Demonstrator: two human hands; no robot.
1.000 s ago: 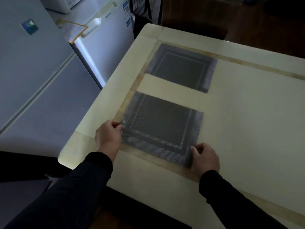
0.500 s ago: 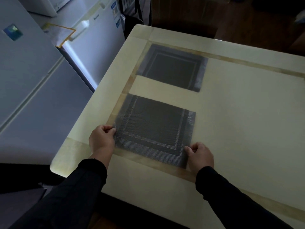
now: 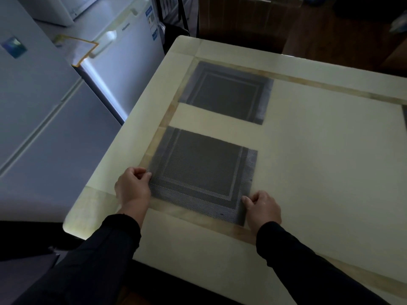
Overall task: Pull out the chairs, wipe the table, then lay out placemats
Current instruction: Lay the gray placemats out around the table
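A dark grey woven placemat [image 3: 202, 170] lies flat on the cream table [image 3: 319, 161], along its left tan border. My left hand [image 3: 132, 187] pinches the mat's near left corner. My right hand [image 3: 262, 208] pinches its near right corner. A second grey placemat [image 3: 229, 91] lies flat farther along the same side. At the right edge of the view a sliver of a third dark mat [image 3: 404, 117] shows.
White fridges [image 3: 55, 119] stand close to the table's left side. A dark chair frame [image 3: 176, 20] and a wooden floor [image 3: 330, 23] lie beyond the far edge. The table's near left corner [image 3: 74, 225] is rounded.
Both hands keep their grip on the near mat's corners. The mat has shifted only slightly towards the table's left border; most of the difference comes from the camera moving.
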